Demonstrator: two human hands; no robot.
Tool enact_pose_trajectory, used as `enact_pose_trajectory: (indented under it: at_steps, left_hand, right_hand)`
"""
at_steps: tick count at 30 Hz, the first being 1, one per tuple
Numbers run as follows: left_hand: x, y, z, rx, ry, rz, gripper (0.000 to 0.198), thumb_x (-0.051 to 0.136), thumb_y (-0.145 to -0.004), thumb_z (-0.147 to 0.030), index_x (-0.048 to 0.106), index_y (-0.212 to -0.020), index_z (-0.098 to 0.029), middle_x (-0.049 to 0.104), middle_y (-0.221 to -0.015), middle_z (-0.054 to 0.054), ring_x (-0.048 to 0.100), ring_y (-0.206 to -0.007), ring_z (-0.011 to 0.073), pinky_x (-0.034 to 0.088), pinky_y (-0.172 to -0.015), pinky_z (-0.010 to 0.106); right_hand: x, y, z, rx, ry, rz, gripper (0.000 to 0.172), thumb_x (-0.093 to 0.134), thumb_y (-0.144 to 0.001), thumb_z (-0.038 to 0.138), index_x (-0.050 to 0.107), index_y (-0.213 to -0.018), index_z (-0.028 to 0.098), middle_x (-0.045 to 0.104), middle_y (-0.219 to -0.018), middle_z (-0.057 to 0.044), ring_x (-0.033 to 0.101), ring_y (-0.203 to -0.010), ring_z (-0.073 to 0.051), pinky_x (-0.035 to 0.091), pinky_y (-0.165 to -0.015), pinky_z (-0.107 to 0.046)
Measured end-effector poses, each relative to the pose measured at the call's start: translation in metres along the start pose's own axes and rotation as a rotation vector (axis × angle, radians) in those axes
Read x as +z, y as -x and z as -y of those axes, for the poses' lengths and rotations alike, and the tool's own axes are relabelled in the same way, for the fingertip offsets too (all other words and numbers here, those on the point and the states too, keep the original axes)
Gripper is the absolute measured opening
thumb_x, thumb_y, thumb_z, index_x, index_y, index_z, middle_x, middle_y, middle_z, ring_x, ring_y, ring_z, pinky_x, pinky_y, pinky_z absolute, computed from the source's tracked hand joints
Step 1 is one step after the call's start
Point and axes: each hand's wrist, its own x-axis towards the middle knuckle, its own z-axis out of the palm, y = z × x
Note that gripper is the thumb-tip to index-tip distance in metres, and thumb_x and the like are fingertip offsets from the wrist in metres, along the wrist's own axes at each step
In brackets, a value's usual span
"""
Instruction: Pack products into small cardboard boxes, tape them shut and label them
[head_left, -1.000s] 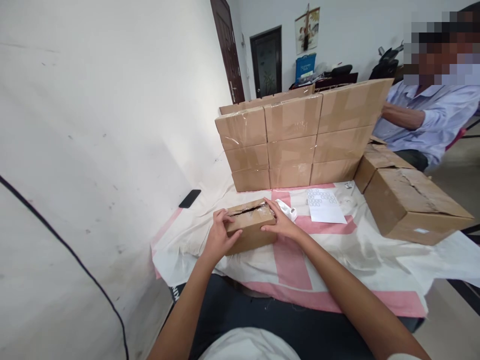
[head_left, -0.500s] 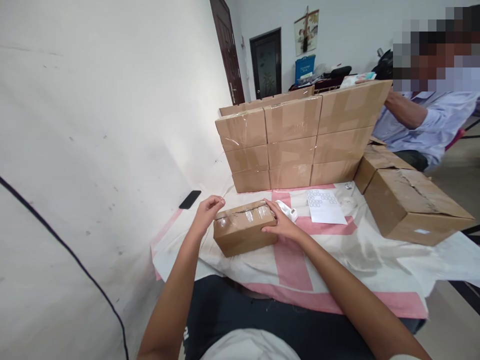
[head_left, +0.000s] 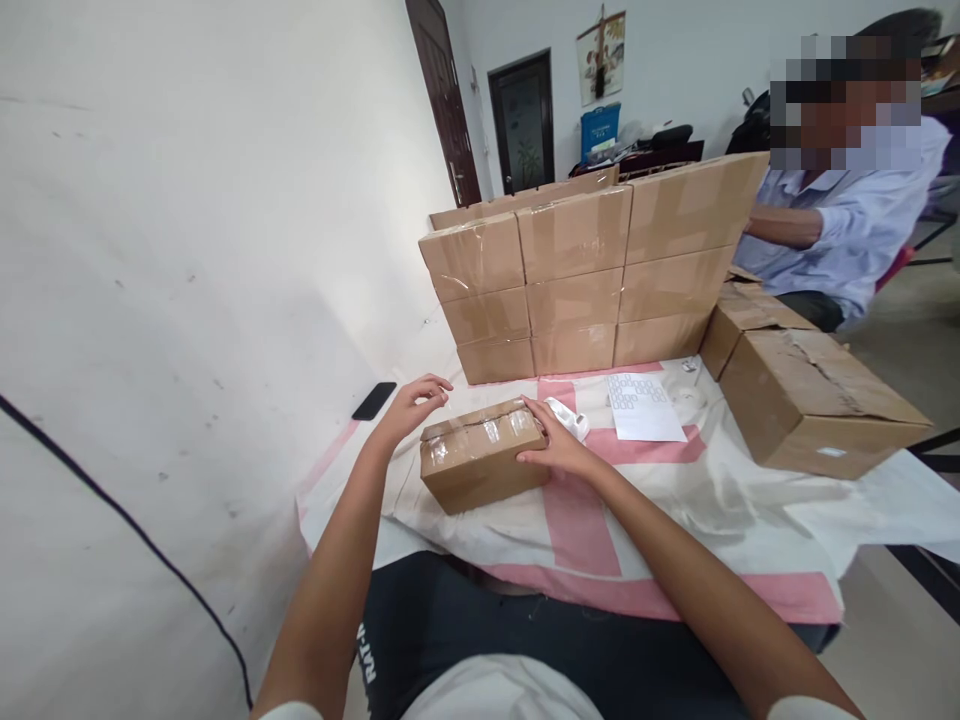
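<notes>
Brown cardboard box (head_left: 486, 476), shiny tape (head_left: 492, 430) across its top, right grip (head_left: 559, 442) holding one end, left grip (head_left: 408, 408) loosely parted

The box (head_left: 484, 455) is plain brown cardboard, an oblong, longer than it is tall, with a smooth front side that shows no print. It sits level on its base on the white-and-pink cloth (head_left: 720, 530), with one long side facing the wearer. It stands slightly askew, its right end farther away than its left. On top, the flaps lie folded down and meet in a rough, dark seam running lengthwise. Shiny patches of clear tape catch the light there, one near the left end and others toward the right. The corners of the front side look square, and its right end is partly hidden.
</notes>
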Motion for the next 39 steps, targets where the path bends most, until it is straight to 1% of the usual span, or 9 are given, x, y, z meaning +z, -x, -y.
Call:
enact_pose_trajectory:
  at_steps: [4, 8, 16, 19, 21, 24, 28, 34, 39]
  left_hand:
    - [-0.012, -0.009, 0.006, 0.072, -0.144, 0.105, 0.03, 0.068, -0.082, -0.051, 0.074, -0.075, -0.022, 0.066, -0.116, 0.008, 0.061, -0.109, 0.0248, 0.05, -0.09, 0.035]
    - [-0.011, -0.01, 0.018, 0.069, -0.222, 0.138, 0.033, 0.062, -0.086, -0.053, 0.076, -0.082, -0.023, 0.065, -0.118, 0.008, 0.062, -0.109, 0.0246, 0.051, -0.083, 0.033]
    - [0.014, -0.019, 0.058, -0.036, -0.218, 0.138, 0.032, 0.06, -0.08, -0.048, 0.073, -0.076, -0.02, 0.061, -0.107, 0.008, 0.061, -0.098, 0.0217, 0.051, -0.085, 0.034]
    - [0.023, -0.023, 0.067, -0.077, -0.203, 0.132, 0.03, 0.058, -0.079, -0.047, 0.069, -0.075, -0.019, 0.06, -0.101, 0.006, 0.059, -0.094, 0.0209, 0.05, -0.088, 0.034]
    - [0.027, -0.024, 0.07, -0.118, -0.185, 0.155, 0.028, 0.057, -0.078, -0.046, 0.066, -0.074, -0.02, 0.06, -0.09, 0.003, 0.058, -0.085, 0.0198, 0.05, -0.083, 0.034]
    - [0.031, -0.023, 0.069, -0.18, -0.149, 0.209, 0.028, 0.052, -0.079, -0.046, 0.062, -0.073, -0.02, 0.059, -0.074, 0.0, 0.056, -0.074, 0.0183, 0.049, -0.072, 0.031]
    - [0.033, -0.022, 0.062, -0.236, -0.148, 0.216, 0.029, 0.051, -0.078, -0.047, 0.062, -0.076, -0.021, 0.063, -0.075, -0.001, 0.058, -0.074, 0.0184, 0.048, -0.068, 0.029]
    - [0.037, -0.009, 0.038, -0.248, -0.324, 0.083, 0.032, 0.055, -0.079, -0.051, 0.065, -0.08, -0.021, 0.071, -0.084, 0.005, 0.064, -0.079, 0.0227, 0.047, -0.075, 0.033]
    - [0.066, 0.01, 0.013, -0.223, -0.534, 0.11, 0.042, 0.044, -0.091, -0.057, 0.067, -0.096, -0.022, 0.073, -0.106, 0.013, 0.064, -0.1, 0.0333, 0.045, -0.091, 0.047]
  right_hand:
    - [0.0, 0.0, 0.0, -0.004, -0.003, -0.008, 0.108, 0.085, -0.072, 0.051, 0.024, -0.16, 0.036, 0.028, -0.16, -0.01, 0.032, -0.148, -0.032, 0.042, -0.114, -0.049]
    - [0.0, 0.0, 0.0, -0.013, 0.03, -0.011, 0.108, 0.085, -0.071, 0.051, 0.024, -0.16, 0.036, 0.029, -0.159, -0.011, 0.033, -0.148, -0.032, 0.037, -0.118, -0.05]
    - [-0.001, 0.0, 0.002, -0.002, 0.032, -0.012, 0.109, 0.084, -0.072, 0.052, 0.023, -0.16, 0.036, 0.03, -0.16, -0.012, 0.033, -0.147, -0.035, 0.036, -0.118, -0.052]
    - [0.0, -0.001, 0.002, 0.009, 0.017, -0.009, 0.108, 0.084, -0.072, 0.053, 0.023, -0.16, 0.036, 0.029, -0.161, -0.011, 0.031, -0.149, -0.034, 0.036, -0.118, -0.051]
    - [0.0, -0.001, 0.001, 0.016, 0.013, -0.008, 0.107, 0.083, -0.073, 0.053, 0.024, -0.16, 0.037, 0.028, -0.162, -0.01, 0.029, -0.15, -0.033, 0.035, -0.119, -0.05]
    - [0.0, -0.001, 0.0, 0.013, 0.024, -0.006, 0.107, 0.084, -0.072, 0.053, 0.024, -0.16, 0.037, 0.028, -0.161, -0.01, 0.03, -0.15, -0.034, 0.034, -0.12, -0.051]
    - [-0.001, -0.002, -0.003, 0.001, 0.047, 0.001, 0.107, 0.084, -0.072, 0.053, 0.024, -0.16, 0.036, 0.029, -0.16, -0.01, 0.031, -0.149, -0.034, 0.034, -0.12, -0.052]
    - [0.002, 0.0, -0.003, -0.029, 0.059, -0.026, 0.107, 0.086, -0.07, 0.051, 0.027, -0.158, 0.036, 0.032, -0.159, -0.011, 0.034, -0.147, -0.033, 0.036, -0.119, -0.05]
    - [0.005, 0.002, 0.007, -0.034, 0.087, -0.043, 0.106, 0.086, -0.069, 0.051, 0.03, -0.157, 0.032, 0.036, -0.156, -0.012, 0.039, -0.144, -0.032, 0.04, -0.116, -0.048]
